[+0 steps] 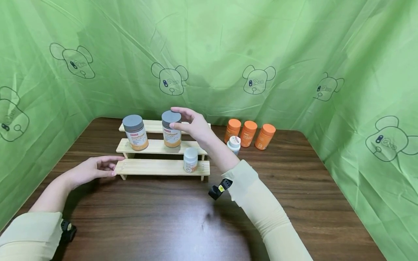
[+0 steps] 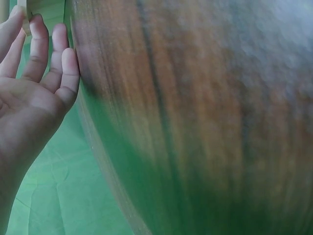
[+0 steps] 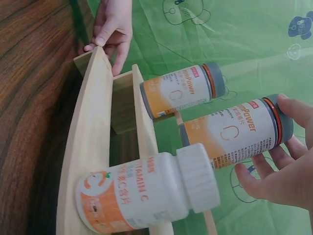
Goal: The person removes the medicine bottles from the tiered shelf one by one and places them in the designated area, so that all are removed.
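A three-step light wooden display rack [image 1: 153,167] stands on the table. My left hand [image 1: 87,172] pinches the left end of its lowest step, thumb at the front edge. Over the middle step, my right hand [image 1: 196,127] holds a grey-lidded supplement bottle [image 1: 172,137] by its lid, thumb and fingers on opposite sides. The bottle is upright, its label facing me. A matching grey-lidded bottle [image 1: 137,138] occupies the left of the middle step. On the right of the lowest step is a white vitamin C bottle [image 1: 190,161], large in the right wrist view [image 3: 132,193].
Right of the rack, three orange bottles [image 1: 249,135] stand in a row on the dark wooden table [image 1: 156,214]. A small white bottle [image 1: 233,143] is in front of them, partly behind my right forearm. Green cloth [image 1: 209,43] hangs behind and at both sides.
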`<state>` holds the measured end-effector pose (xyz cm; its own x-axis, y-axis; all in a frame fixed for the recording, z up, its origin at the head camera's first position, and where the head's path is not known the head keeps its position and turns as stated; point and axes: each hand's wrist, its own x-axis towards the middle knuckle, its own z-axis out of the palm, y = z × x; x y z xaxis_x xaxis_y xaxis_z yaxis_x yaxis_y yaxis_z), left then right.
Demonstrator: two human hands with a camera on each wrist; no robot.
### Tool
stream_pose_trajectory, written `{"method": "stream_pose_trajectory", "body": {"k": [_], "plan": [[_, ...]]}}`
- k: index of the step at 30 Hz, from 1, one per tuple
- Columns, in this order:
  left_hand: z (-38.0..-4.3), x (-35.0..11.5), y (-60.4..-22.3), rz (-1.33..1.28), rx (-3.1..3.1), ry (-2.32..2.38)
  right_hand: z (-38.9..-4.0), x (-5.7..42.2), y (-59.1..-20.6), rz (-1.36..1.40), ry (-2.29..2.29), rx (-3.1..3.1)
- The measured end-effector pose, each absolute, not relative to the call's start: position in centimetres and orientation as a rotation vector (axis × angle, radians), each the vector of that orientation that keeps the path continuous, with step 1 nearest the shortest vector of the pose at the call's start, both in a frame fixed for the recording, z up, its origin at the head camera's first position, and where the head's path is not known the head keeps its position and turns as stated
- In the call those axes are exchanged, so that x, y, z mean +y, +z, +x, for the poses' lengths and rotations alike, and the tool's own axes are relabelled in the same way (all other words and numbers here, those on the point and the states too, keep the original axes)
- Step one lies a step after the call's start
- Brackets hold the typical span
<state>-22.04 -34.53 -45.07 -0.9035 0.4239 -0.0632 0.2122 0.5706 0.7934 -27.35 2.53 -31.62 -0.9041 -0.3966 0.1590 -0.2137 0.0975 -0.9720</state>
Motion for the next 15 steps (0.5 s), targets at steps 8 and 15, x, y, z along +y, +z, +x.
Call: {"method": "stream_pose_trajectory", "body": {"k": [8,15], "plan": [[-22.1,-34.4,-45.0,0.535,2.553,1.26,-27.1,3.9,-30.6,-0.627,-1.923,2.211],[-21.9,-34.3,-44.9,0.538,2.561,1.257,-26.4,5.0,-29.6,-0.654,-1.893,2.238]]}}
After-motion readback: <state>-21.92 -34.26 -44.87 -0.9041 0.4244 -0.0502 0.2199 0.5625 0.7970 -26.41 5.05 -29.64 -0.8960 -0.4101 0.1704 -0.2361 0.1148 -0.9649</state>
